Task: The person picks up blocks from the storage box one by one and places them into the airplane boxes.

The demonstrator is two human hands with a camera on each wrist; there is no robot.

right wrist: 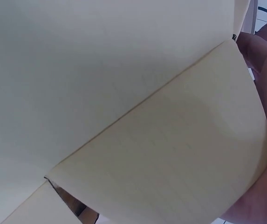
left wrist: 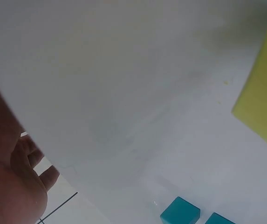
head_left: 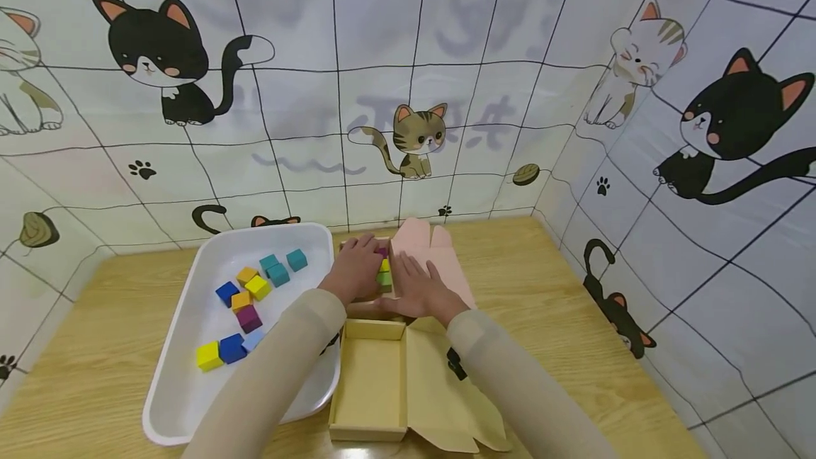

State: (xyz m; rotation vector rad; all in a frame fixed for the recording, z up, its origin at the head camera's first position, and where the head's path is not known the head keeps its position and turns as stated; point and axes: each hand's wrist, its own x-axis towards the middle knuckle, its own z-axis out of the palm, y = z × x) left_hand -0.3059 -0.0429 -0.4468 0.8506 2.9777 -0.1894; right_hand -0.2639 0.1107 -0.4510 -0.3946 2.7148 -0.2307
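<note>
Box (head_left: pixel 365 311) with an opened pink lid (head_left: pixel 441 248) stands near the back of the table (head_left: pixel 516 268), between your left hand (head_left: pixel 358 268) and right hand (head_left: pixel 422 292). Purple, yellow and green blocks (head_left: pixel 384 282) sit inside. Your left hand covers its left side; whether the fingers grasp a block cannot be told. Your right hand is released, fingers straight, at the right edge. Nearer you lies an open yellow carton (head_left: pixel 370 381); to its left, a white tray (head_left: pixel 171 381) holds loose cubes (head_left: pixel 258 287).
</note>
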